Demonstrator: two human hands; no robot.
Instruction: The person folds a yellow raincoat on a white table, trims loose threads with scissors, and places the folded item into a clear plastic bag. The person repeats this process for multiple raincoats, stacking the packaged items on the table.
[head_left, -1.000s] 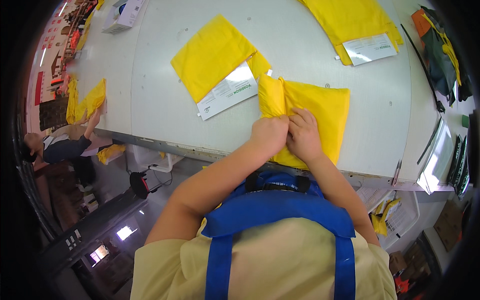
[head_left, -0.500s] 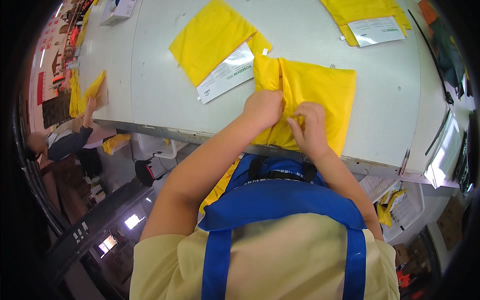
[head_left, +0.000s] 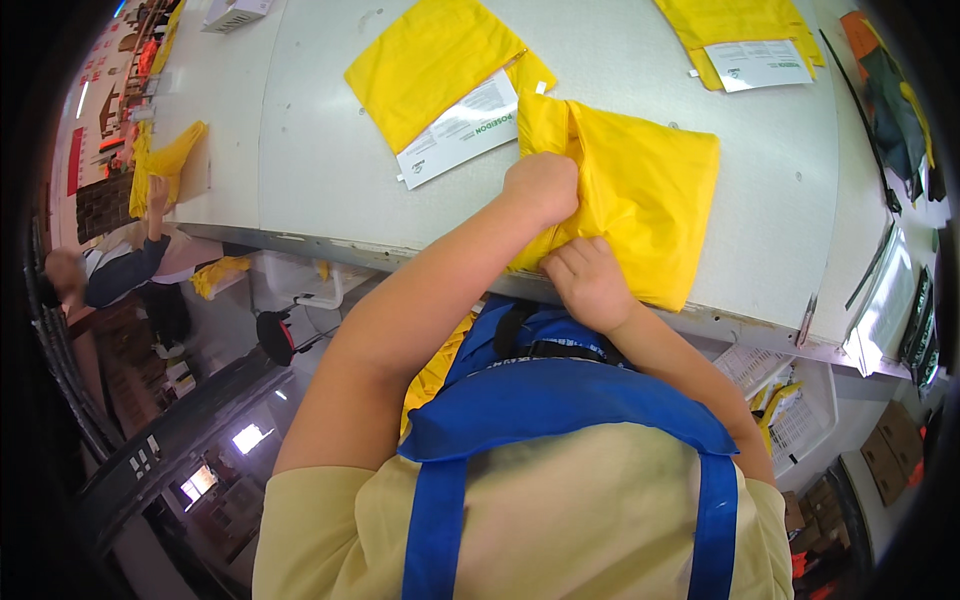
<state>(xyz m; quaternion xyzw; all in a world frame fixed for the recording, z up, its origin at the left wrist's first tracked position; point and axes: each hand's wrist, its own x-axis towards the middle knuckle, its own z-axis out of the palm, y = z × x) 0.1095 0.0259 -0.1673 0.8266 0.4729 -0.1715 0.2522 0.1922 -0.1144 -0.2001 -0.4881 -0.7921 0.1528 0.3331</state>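
A yellow cloth pouch lies in front of me at the table's near edge, with a long slit running down its left part. My left hand is closed in a fist on the slit's edge, gripping the cloth. Lower down, my right hand has its fingers bent together on the pouch's near end, pinching the fabric beside the slit. Whatever else may be between my fingers is hidden. Just beyond my left hand, a second yellow pouch rests on a white printed card.
Another yellow pouch with a printed card lies at the far right. A white box stands far left on the pale table. A co-worker handles yellow cloth at the left. Dark packages sit at the right.
My right hand has moved nearer and left to the slit's near end, and its fingers have closed. My left hand stays at the slit. The co-worker's hand and yellow cloth have shifted slightly.
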